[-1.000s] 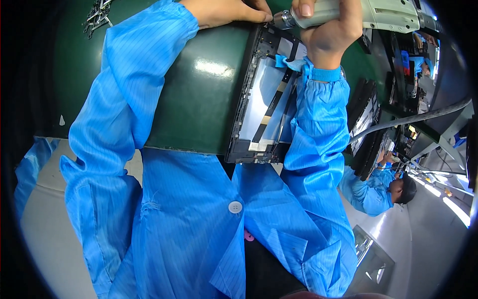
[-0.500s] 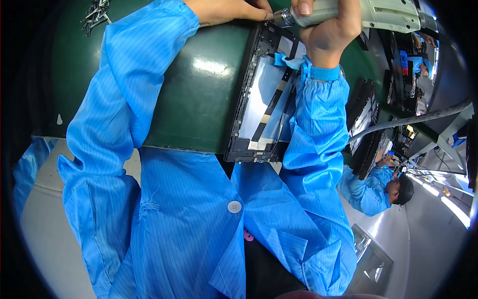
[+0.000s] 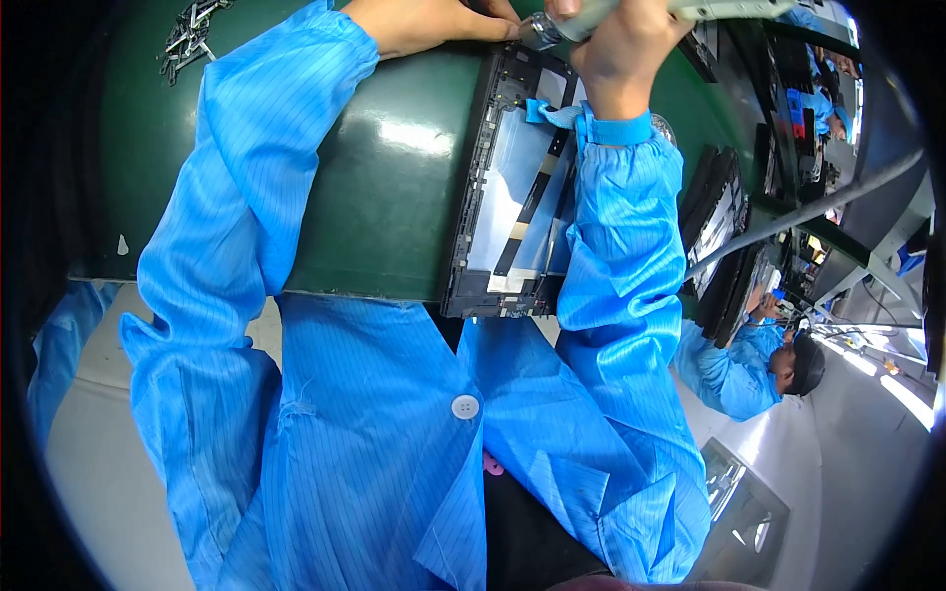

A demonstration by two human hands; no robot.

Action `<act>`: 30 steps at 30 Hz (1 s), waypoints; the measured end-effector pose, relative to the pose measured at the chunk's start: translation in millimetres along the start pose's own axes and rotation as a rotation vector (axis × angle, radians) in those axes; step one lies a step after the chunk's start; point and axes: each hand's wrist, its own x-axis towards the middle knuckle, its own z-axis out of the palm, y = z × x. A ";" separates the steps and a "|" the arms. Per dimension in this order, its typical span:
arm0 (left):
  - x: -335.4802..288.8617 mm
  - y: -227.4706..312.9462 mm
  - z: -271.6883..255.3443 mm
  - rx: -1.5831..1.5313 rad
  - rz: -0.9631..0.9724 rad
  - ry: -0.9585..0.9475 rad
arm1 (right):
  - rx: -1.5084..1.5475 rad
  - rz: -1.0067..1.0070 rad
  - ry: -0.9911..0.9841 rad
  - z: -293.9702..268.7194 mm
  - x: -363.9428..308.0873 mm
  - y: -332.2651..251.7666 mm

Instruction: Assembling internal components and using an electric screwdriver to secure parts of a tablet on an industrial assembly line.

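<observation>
Fingers point(image 3: 564, 7) of the right hand point(image 3: 623, 57) curl round a pale power driver point(image 3: 731, 10), its nose by the far end of a black device panel point(image 3: 505, 187), where the left hand point(image 3: 426, 22) bunches its fingertips, whether pinching anything I cannot tell, above the green table point(image 3: 394, 207).

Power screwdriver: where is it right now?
Head view, top edge, right of centre: the power screwdriver is in the right hand, its silver nose close to the left hand, at the black-framed panel's far end.
</observation>
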 end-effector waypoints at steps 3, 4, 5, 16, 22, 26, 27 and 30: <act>0.6 -14.9 4.2 0.088 0.033 0.016 | 0.009 -0.021 0.073 8.9 0.0 -0.9; -3.3 -38.0 3.3 0.043 -0.001 0.023 | -0.002 0.000 0.051 12.6 1.2 3.6; -1.2 -35.9 3.2 -0.008 -0.022 0.024 | -0.026 0.016 0.036 12.4 2.4 5.6; -161.0 59.0 152.5 0.739 0.079 0.091 | -0.082 0.133 -0.006 9.7 13.6 -6.7; -131.1 37.5 118.7 0.738 0.063 0.191 | -0.036 -0.099 0.151 -57.1 2.6 -36.0; -48.9 -6.0 42.6 0.904 0.138 0.203 | -0.044 -0.140 0.409 -113.7 -26.5 -57.4; -22.0 -25.2 17.7 0.931 0.169 0.196 | -0.001 -0.071 0.487 -124.3 -36.0 -64.2; 57.4 -72.0 -50.1 0.925 0.202 0.184 | -0.083 -0.121 0.653 -163.9 -59.0 -63.0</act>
